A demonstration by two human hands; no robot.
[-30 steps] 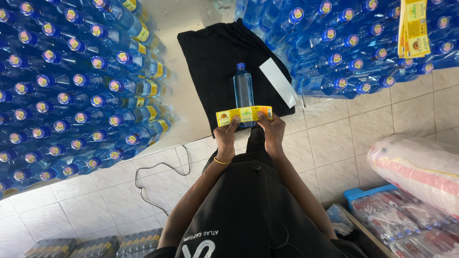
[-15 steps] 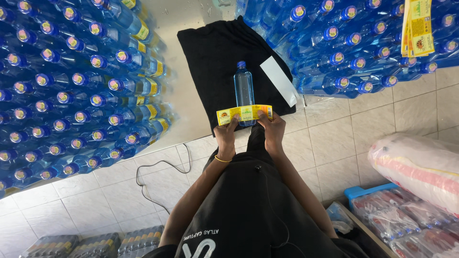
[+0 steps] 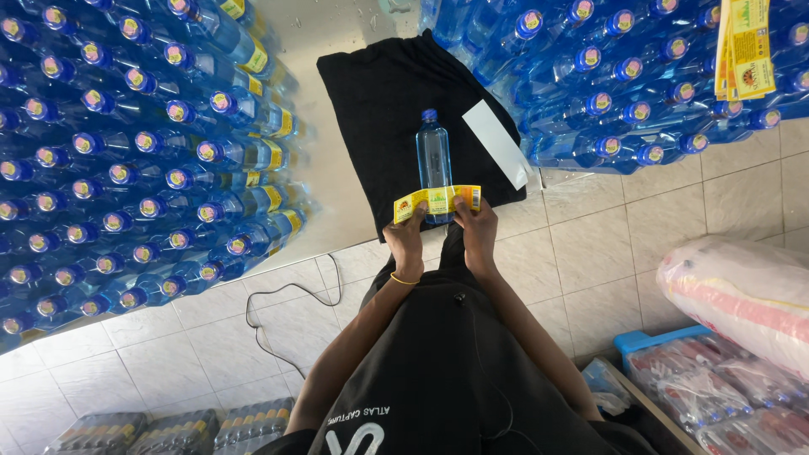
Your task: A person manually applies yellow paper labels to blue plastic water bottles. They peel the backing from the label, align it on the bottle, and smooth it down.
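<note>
From the head view, both hands are pinching a yellow paper label strip [image 3: 437, 202]: the left hand [image 3: 410, 240] gripping its left end, the right hand [image 3: 477, 229] its right end, stretching it across the base of a clear blue plastic bottle [image 3: 434, 157] lying on a black cloth [image 3: 383, 101].

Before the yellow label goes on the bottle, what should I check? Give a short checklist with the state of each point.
1. Both hands hold the label: left hand at one end, right hand at the other: ok.
2. Label stretched flat: ok.
3. Bottle lies on the black cloth, cap on: ok.
4. Label over the bottle's lower part: ok.
5. Label straight across the bottle: not ok, slightly tilted.
6. Adhesive side exposed: cannot tell.
</note>
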